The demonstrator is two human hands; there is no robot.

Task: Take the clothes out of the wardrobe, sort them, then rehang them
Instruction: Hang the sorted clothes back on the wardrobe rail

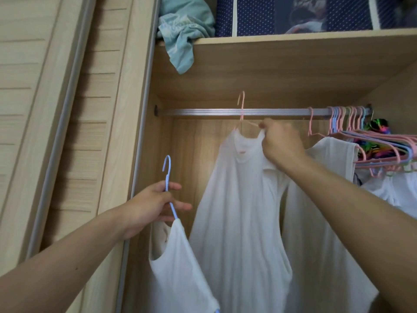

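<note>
My left hand (155, 205) grips the neck of a blue hanger (167, 168) that carries a white sleeveless top (180, 274), held low and left, below the metal rail (225, 112). My right hand (279, 143) pinches the shoulder of a white shirt (239, 213) on a pink hanger (242, 105). That hanger's hook rises in front of and above the rail; whether it bears on the rail I cannot tell. Another white garment (334, 154) hangs on a pink hanger further right along the rail.
Several empty pink and blue hangers (352, 118) crowd the rail's right end, with a bright multicoloured item (379, 128) behind them. A teal cloth (182, 39) droops over the upper shelf (293, 38) beside navy dotted storage boxes (255, 16). A slatted wardrobe door (56, 109) stands at the left.
</note>
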